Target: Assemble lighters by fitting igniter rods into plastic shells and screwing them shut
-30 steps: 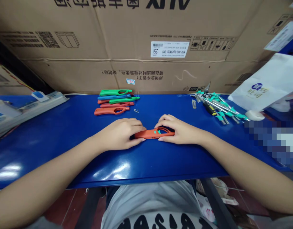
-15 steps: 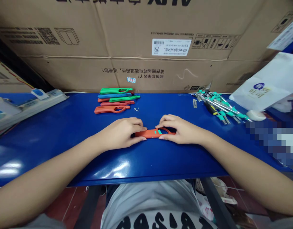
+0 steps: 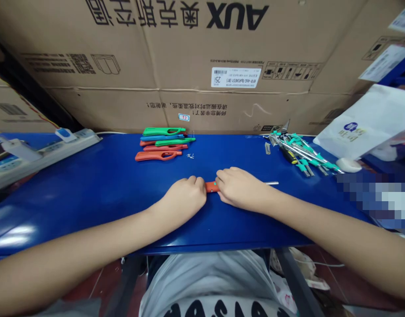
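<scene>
The left hand [image 3: 188, 199] is closed in a fist around the left end of an orange handle [image 3: 211, 186], with no visible gap between fingers and palm. The right hand [image 3: 239, 187] is curled over the handle's right part, fingers on top and thumb beneath. Between the two hands only a short stretch of the handle shows, with a small turquoise patch; it lies low over the blue table [image 3: 176, 237]. A metal rod [image 3: 272, 183] sticks out to the right from behind the right hand; its inner end is hidden, so I cannot tell whether it joins the handle. Beyond the left hand lies a group of coloured handles [image 3: 171, 142], with tiny white bits [image 3: 190, 156] nearer the grip. Beyond and right of the right hand sit a pile of rods [image 3: 306, 154] and a screwdriver [image 3: 289, 155].
</scene>
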Available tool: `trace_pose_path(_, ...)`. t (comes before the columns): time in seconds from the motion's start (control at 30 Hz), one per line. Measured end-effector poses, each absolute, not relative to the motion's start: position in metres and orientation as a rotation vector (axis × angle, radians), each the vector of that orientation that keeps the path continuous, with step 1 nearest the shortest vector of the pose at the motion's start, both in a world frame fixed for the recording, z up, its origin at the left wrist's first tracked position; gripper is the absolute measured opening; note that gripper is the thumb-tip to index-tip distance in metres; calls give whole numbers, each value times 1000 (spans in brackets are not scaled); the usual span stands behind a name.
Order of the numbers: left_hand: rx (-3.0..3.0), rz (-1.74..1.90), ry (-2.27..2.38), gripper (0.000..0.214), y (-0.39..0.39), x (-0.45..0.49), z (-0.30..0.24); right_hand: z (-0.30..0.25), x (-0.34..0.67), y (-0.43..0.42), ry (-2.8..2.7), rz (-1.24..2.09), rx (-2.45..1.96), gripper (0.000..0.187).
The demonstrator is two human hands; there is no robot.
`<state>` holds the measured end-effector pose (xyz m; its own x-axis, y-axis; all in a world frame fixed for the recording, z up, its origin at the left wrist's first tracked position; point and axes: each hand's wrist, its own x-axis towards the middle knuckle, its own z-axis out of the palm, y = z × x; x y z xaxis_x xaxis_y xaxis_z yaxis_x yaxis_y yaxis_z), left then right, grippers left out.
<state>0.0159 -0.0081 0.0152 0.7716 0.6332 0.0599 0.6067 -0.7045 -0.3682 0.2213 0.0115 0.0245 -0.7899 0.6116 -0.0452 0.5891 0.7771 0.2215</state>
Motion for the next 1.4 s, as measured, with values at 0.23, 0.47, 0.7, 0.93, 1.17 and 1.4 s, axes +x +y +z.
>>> trace_pose_path(0.23, -2737, -203, -948, 21, 14, 3, 11, 1, 239, 29, 3070, 336, 973, 31)
trace_pose_path(0.47, -2799, -282, -872, 25, 22, -2, 14, 5, 242, 26, 3082, 318, 1043, 40)
trace_pose_path(0.7, -2901, -434, -775, 28, 39, -19, 18, 20, 254, 27, 3005, 185, 1210, 36)
trace_pose_path(0.93, -3017, -456, -929, 32, 30, -15, 13, 13, 260, 31, 3115, 27, 1154, 24)
trace_pose_path(1.17, -3335, -756, -1620, 50, 23, -3, 13, 13, 254, 31, 3147, -97, 1133, 29)
trace_pose_path(1.4, -3496, -979, -2787, 54, 24, 6, 11, 17, 259, 27, 3310, 15, 943, 49)
